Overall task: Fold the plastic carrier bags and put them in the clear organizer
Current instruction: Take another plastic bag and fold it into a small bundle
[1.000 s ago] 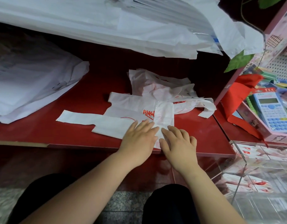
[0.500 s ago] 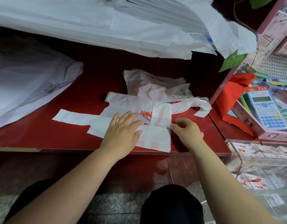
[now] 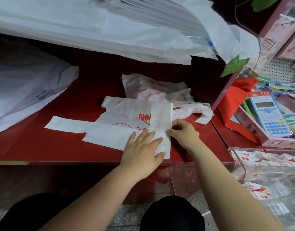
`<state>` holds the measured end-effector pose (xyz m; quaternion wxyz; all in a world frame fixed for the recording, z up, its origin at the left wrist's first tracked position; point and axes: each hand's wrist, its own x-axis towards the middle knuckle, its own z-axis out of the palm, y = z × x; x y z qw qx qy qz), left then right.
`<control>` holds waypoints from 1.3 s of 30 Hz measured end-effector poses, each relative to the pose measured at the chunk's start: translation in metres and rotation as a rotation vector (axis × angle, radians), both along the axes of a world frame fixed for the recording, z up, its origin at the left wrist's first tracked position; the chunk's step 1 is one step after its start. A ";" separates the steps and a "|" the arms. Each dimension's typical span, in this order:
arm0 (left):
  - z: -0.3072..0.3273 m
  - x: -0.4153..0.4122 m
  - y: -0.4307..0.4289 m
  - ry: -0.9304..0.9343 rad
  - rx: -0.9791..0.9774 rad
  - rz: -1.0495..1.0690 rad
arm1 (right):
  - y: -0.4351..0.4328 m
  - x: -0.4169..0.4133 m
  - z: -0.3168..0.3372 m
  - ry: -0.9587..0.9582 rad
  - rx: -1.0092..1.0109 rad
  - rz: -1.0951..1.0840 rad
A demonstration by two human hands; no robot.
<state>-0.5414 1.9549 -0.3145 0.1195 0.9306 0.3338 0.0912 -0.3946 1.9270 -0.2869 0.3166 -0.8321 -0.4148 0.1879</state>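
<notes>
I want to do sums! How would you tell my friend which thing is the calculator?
Look right of the red counter, to the pink box of stationery. The calculator lies in it, beside a red cloth. It alone is pale blue with a grey screen and rows of buttons.

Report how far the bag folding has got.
Done: several folded bags already lie in the clear organizer. In hand: the left hand presses a bag folded into a narrow strip flat, while the right hand pinches its edge. Left: the flat bag underneath and the crumpled pile behind it.
</notes>
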 end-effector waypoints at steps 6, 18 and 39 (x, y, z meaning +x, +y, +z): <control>-0.001 -0.001 0.000 0.008 -0.006 -0.010 | -0.002 0.004 -0.007 0.026 0.115 0.154; -0.029 -0.022 -0.002 -0.705 0.401 0.144 | -0.012 0.006 -0.016 -0.177 0.224 0.263; -0.024 -0.023 0.002 -0.280 0.339 -0.024 | -0.048 -0.035 -0.018 -0.203 0.356 0.158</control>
